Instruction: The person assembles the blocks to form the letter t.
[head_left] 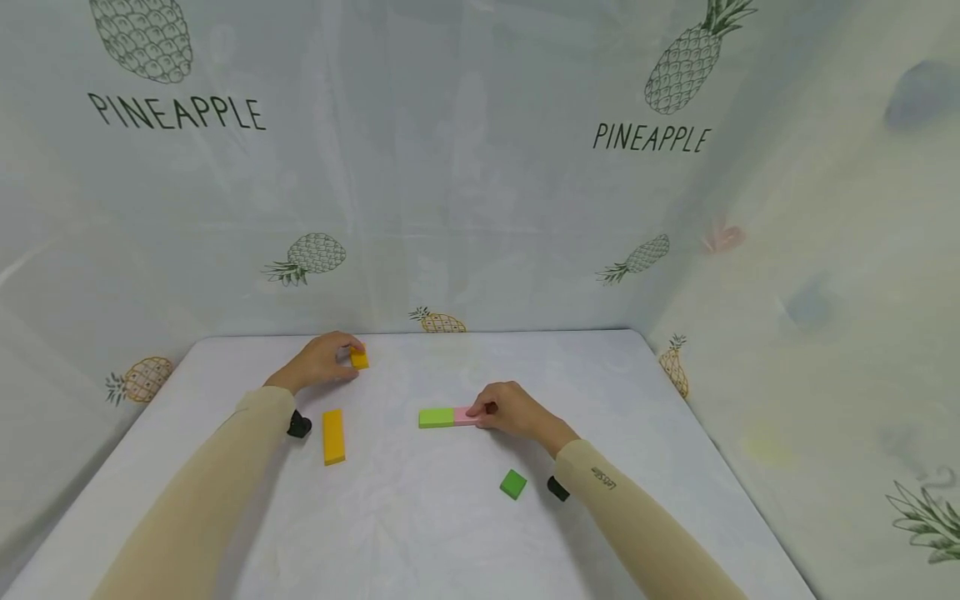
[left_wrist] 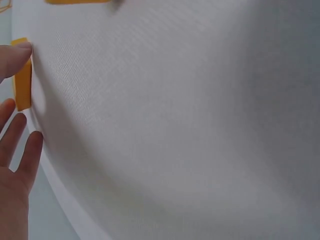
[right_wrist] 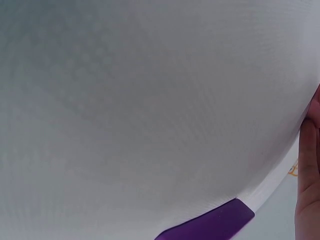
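At the far left of the table my left hand point(head_left: 318, 362) pinches a small orange block point(head_left: 360, 358). The left wrist view shows the thumb on this orange block point(left_wrist: 23, 85), with the fingers spread below its lower end. Right of the middle, my right hand point(head_left: 513, 410) grips the right end of a pink block point(head_left: 465, 416). The pink block's left end meets a light green block point(head_left: 437, 418), the two forming a row. Its right part is hidden under the fingers. Only a few fingers of the right hand point(right_wrist: 309, 170) show in the right wrist view.
A longer orange block point(head_left: 333, 437) lies below the left hand. Nearer the right forearm is a darker green block point(head_left: 513, 484). A purple block point(right_wrist: 212, 225) appears only in the right wrist view. Pineapple-printed sheets point(head_left: 465, 183) rise behind and beside the white table point(head_left: 420, 517).
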